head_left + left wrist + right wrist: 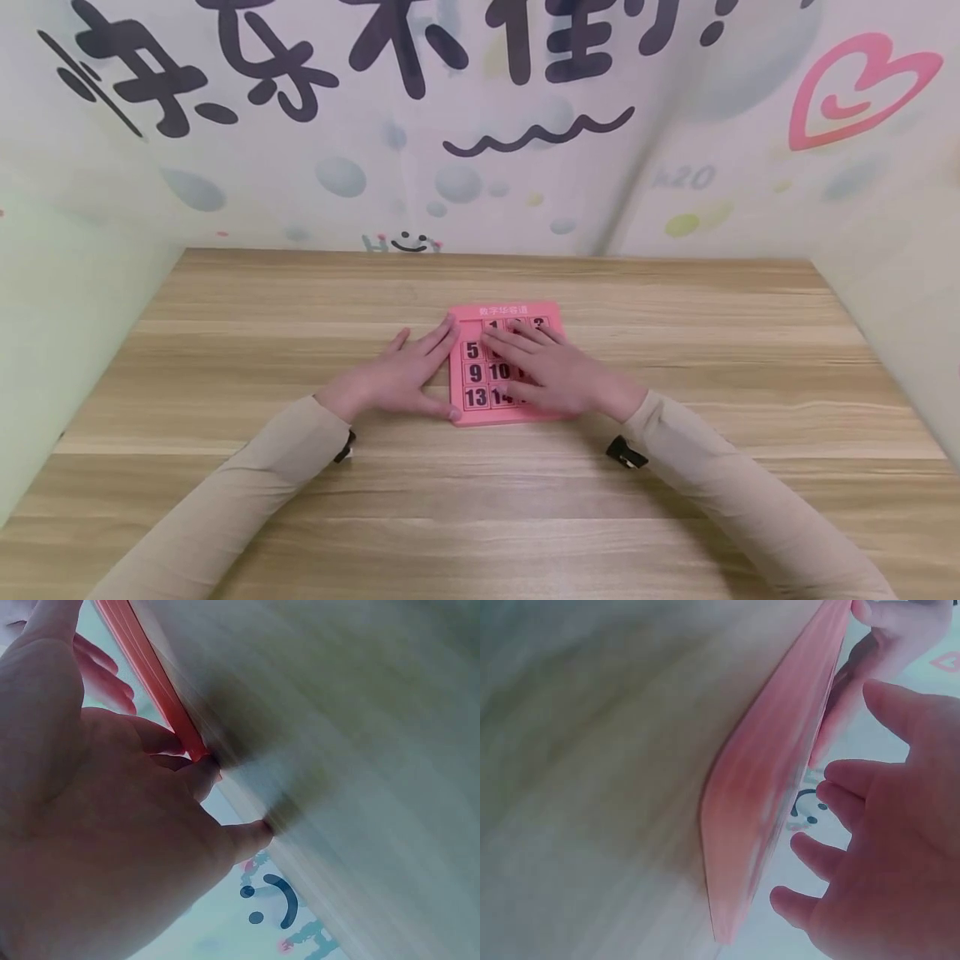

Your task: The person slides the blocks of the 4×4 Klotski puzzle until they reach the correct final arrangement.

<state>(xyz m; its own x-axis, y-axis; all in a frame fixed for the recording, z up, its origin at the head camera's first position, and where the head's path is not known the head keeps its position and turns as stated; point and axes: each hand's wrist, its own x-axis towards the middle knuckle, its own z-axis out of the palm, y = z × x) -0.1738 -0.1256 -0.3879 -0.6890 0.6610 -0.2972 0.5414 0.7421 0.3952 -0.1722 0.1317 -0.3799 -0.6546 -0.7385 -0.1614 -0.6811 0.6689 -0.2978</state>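
Note:
A pink sliding number puzzle point(517, 309) lies flat on the table, its black-numbered tiles facing up. An open slot shows at its top left corner, just left of tile 1. My left hand point(397, 382) lies along the puzzle's left side, with fingertips at the upper edge and thumb at the lower corner. In the left wrist view, fingertips touch the end of the red-pink frame point(154, 682). Over the right half of the tiles my right hand point(562, 375) is spread, hiding several numbers. The right wrist view shows its straight fingers close over the puzzle face point(754, 780).
The wood-grain table point(480, 517) ends at a white wall point(300, 192) with black writing and painted bubbles. Side walls rise at left and right. A black clip-like piece point(627, 452) sits under the right sleeve; a dark piece point(346, 447) shows under the left.

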